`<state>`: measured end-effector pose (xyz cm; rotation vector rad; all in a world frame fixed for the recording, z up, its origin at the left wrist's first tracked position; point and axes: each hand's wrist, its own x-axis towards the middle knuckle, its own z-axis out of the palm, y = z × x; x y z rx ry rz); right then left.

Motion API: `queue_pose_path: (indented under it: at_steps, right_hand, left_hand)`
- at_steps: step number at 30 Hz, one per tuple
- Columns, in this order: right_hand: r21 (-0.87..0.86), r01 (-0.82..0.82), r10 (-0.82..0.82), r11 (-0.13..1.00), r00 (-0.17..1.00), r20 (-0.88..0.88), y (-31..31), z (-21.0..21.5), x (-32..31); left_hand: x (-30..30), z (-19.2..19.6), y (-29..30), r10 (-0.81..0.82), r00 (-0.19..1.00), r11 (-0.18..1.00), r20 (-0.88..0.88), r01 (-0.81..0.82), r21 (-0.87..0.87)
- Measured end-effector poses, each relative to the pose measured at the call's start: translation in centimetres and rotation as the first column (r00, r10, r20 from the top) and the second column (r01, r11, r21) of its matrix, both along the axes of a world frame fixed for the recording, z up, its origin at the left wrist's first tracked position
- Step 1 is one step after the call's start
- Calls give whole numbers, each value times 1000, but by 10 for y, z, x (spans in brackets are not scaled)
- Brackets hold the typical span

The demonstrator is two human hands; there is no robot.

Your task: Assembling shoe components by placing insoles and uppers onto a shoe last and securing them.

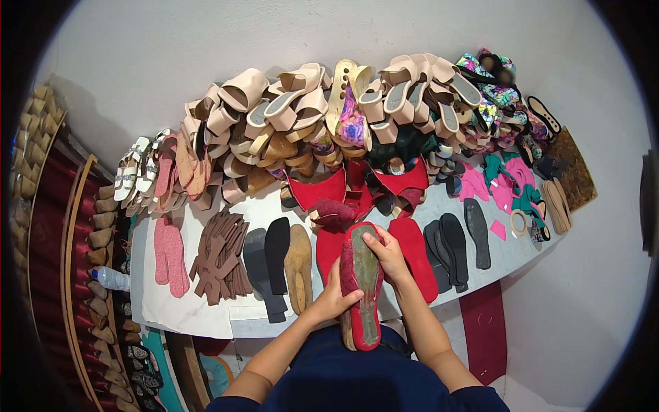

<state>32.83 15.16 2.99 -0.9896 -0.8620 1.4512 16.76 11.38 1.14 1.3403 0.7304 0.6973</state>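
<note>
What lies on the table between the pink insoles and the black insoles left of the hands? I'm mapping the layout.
A fanned stack of brown cut-out pieces, seen in the head view.

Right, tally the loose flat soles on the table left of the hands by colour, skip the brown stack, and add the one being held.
Pink soles: 2
Dark soles: 2
Tan sole: 1
Red-edged sole, held by left hand and right hand: 1
Total: 6

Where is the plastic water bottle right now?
In the head view, the water bottle lies at the far left, off the white table's left edge, among the stacked wooden heels.
</note>
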Motion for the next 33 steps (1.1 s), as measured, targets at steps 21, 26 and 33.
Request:
queue_pose_path:
  at_steps: [21,26,33]
  right_hand:
    - [29,106,-110,994,964,243,10,-3,-26]
    - [16,144,-142,989,943,300,11,-5,-31]
    - [-14,121,-113,993,961,253,10,-7,-25]
  left_hand:
    - [-5,80,3,648,607,650,-461,-124,750]
    - [1,79,1,680,512,656,-524,-106,747]
    - [-18,82,-2,503,706,793,-498,-149,590]
